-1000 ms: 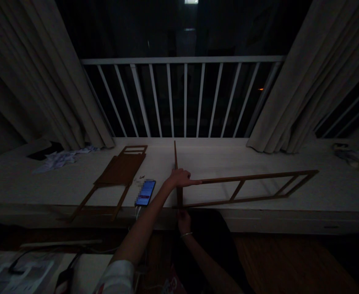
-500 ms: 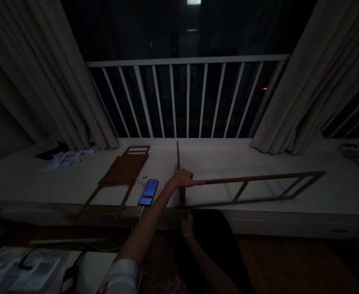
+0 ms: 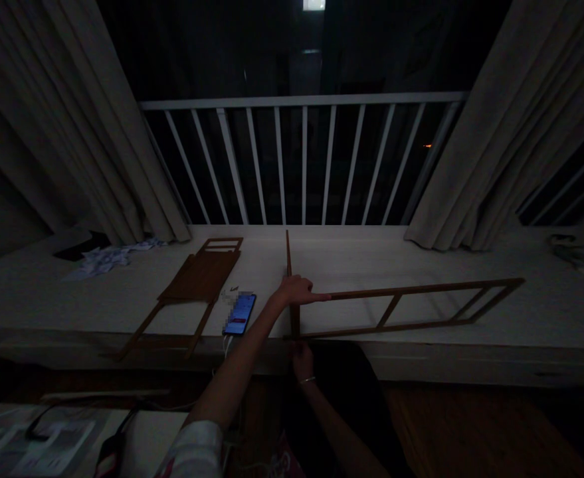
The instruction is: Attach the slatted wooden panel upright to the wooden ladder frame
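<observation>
My left hand (image 3: 296, 291) is closed over the top of an upright wooden board (image 3: 288, 260) where it meets a long wooden ladder-like frame (image 3: 406, 307) lying on the pale window ledge (image 3: 421, 259). My right hand (image 3: 302, 360) sits below the ledge's front edge, fingers at the board's lower end; the dim light hides what it grips. A bracelet circles that wrist.
A second wooden frame with a solid panel (image 3: 192, 287) lies left on the ledge beside a lit phone (image 3: 240, 313) with a cable. Crumpled paper (image 3: 103, 259) lies far left. White railing (image 3: 301, 159) and curtains (image 3: 495, 133) stand behind. Papers (image 3: 37, 441) lie lower left.
Only the view shifted slightly; both hands stay at the board and frame joint.
</observation>
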`<action>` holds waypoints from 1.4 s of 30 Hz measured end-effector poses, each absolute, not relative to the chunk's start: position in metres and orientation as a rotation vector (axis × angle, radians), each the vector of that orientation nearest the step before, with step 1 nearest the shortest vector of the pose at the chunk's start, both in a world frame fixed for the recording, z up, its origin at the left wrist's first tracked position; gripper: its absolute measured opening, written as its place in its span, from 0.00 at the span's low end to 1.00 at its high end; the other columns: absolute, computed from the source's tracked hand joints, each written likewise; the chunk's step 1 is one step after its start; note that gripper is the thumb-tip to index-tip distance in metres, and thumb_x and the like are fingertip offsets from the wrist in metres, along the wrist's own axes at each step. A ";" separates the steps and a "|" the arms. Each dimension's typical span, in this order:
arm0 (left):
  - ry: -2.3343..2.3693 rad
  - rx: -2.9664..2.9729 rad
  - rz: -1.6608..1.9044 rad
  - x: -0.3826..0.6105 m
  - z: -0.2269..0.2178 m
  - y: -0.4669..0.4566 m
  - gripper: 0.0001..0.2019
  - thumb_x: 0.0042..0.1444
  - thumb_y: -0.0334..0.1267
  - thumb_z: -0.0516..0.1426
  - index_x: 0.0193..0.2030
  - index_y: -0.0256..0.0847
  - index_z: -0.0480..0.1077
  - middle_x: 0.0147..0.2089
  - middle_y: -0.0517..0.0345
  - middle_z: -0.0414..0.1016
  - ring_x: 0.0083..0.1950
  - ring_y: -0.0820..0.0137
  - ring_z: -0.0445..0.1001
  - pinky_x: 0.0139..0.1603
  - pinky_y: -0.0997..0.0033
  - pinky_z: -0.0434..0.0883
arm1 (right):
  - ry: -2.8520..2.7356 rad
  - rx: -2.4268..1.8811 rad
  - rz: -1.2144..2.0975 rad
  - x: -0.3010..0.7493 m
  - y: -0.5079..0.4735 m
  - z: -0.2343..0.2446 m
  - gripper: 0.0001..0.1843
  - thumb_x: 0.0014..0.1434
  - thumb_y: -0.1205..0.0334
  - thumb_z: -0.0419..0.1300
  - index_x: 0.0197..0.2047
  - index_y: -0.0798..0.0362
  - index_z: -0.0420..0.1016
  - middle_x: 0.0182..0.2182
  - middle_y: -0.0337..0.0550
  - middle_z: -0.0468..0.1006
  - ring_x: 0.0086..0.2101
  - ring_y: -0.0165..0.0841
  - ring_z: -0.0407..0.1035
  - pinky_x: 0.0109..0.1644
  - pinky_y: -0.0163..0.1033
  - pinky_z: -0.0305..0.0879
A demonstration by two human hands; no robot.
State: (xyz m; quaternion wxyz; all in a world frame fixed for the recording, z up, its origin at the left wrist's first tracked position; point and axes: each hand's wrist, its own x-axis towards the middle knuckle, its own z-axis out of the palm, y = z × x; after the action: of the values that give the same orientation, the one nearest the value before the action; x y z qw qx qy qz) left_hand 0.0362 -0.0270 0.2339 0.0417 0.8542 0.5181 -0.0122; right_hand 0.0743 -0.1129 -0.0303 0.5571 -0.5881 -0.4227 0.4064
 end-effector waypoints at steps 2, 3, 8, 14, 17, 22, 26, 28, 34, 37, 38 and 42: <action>1.599 2.601 -0.039 0.036 0.234 -0.027 0.34 0.41 0.69 0.40 0.31 0.43 0.72 0.35 0.51 0.74 0.40 0.61 0.70 0.41 0.64 0.62 | -0.976 -1.346 1.003 0.075 -0.114 -0.031 0.16 0.46 0.49 0.55 0.28 0.55 0.72 0.24 0.45 0.75 0.23 0.34 0.68 0.27 0.36 0.61; 1.603 2.596 -0.039 0.036 0.234 -0.028 0.34 0.41 0.69 0.40 0.31 0.43 0.72 0.35 0.50 0.74 0.41 0.61 0.70 0.41 0.64 0.62 | -0.967 -1.333 1.009 0.075 -0.115 -0.031 0.17 0.46 0.48 0.55 0.27 0.55 0.71 0.24 0.45 0.75 0.24 0.34 0.68 0.27 0.36 0.61; 1.602 2.579 -0.022 0.036 0.235 -0.029 0.35 0.40 0.70 0.39 0.31 0.42 0.72 0.36 0.50 0.74 0.41 0.61 0.70 0.42 0.64 0.61 | -0.956 -1.351 0.978 0.077 -0.113 -0.034 0.17 0.44 0.49 0.57 0.26 0.56 0.71 0.23 0.45 0.75 0.26 0.35 0.68 0.31 0.36 0.62; 1.592 2.596 -0.007 0.036 0.235 -0.029 0.34 0.41 0.69 0.41 0.30 0.42 0.71 0.34 0.51 0.74 0.40 0.62 0.70 0.41 0.65 0.62 | -0.970 -1.361 0.970 0.075 -0.109 -0.042 0.13 0.43 0.53 0.57 0.25 0.56 0.71 0.23 0.45 0.75 0.27 0.35 0.68 0.33 0.37 0.62; 1.600 2.591 -0.017 0.036 0.235 -0.029 0.34 0.41 0.69 0.40 0.30 0.42 0.71 0.35 0.50 0.74 0.40 0.62 0.70 0.41 0.65 0.62 | -0.974 -1.359 0.973 0.074 -0.108 -0.045 0.12 0.43 0.54 0.57 0.25 0.56 0.71 0.23 0.45 0.75 0.27 0.35 0.68 0.33 0.37 0.62; 1.615 2.587 -0.023 0.037 0.235 -0.028 0.34 0.40 0.69 0.41 0.32 0.43 0.71 0.36 0.51 0.74 0.42 0.61 0.70 0.42 0.64 0.62 | -0.971 -1.358 0.971 0.072 -0.106 -0.046 0.10 0.43 0.56 0.57 0.24 0.56 0.71 0.23 0.44 0.75 0.27 0.35 0.68 0.33 0.36 0.62; 1.609 2.593 -0.022 0.037 0.234 -0.028 0.34 0.40 0.69 0.41 0.31 0.43 0.72 0.35 0.51 0.74 0.41 0.62 0.70 0.41 0.65 0.62 | -0.957 -1.371 0.967 0.071 -0.106 -0.048 0.10 0.43 0.57 0.57 0.24 0.56 0.71 0.23 0.44 0.75 0.26 0.34 0.68 0.31 0.36 0.62; 1.606 2.595 -0.025 0.036 0.234 -0.028 0.34 0.40 0.69 0.41 0.31 0.43 0.72 0.35 0.51 0.74 0.41 0.62 0.70 0.41 0.65 0.62 | -0.951 -1.380 0.962 0.070 -0.105 -0.048 0.10 0.43 0.57 0.57 0.24 0.56 0.71 0.23 0.44 0.75 0.26 0.34 0.68 0.31 0.35 0.62; 1.622 2.577 -0.046 0.037 0.235 -0.029 0.33 0.40 0.69 0.41 0.31 0.43 0.72 0.36 0.51 0.74 0.42 0.62 0.69 0.42 0.66 0.61 | -0.948 -1.386 0.945 0.070 -0.106 -0.049 0.10 0.42 0.57 0.57 0.23 0.56 0.71 0.23 0.44 0.75 0.26 0.34 0.68 0.32 0.36 0.62; 1.625 2.576 -0.041 0.036 0.235 -0.029 0.34 0.40 0.69 0.41 0.31 0.43 0.72 0.36 0.51 0.74 0.42 0.62 0.69 0.42 0.65 0.62 | -0.952 -1.378 0.943 0.070 -0.106 -0.050 0.09 0.42 0.58 0.57 0.24 0.56 0.71 0.23 0.44 0.75 0.27 0.35 0.68 0.33 0.37 0.62; 1.625 2.576 -0.038 0.036 0.235 -0.028 0.33 0.40 0.69 0.41 0.31 0.43 0.72 0.36 0.51 0.74 0.42 0.61 0.69 0.42 0.65 0.62 | -0.952 -1.376 0.943 0.070 -0.106 -0.050 0.09 0.42 0.58 0.57 0.24 0.56 0.71 0.23 0.44 0.75 0.27 0.35 0.68 0.33 0.37 0.62; 1.607 2.579 -0.015 0.036 0.233 -0.027 0.33 0.40 0.69 0.41 0.30 0.43 0.71 0.35 0.51 0.74 0.42 0.61 0.69 0.41 0.65 0.62 | -0.948 -1.372 0.947 0.070 -0.104 -0.050 0.09 0.42 0.58 0.57 0.23 0.56 0.71 0.22 0.44 0.75 0.27 0.35 0.68 0.33 0.37 0.62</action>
State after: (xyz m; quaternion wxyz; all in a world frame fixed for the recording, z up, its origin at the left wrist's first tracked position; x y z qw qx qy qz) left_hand 0.0359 -0.0270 0.2331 0.0515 0.8475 0.5283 -0.0051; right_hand 0.0704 -0.1040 -0.0503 0.5743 -0.5857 -0.4047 0.4041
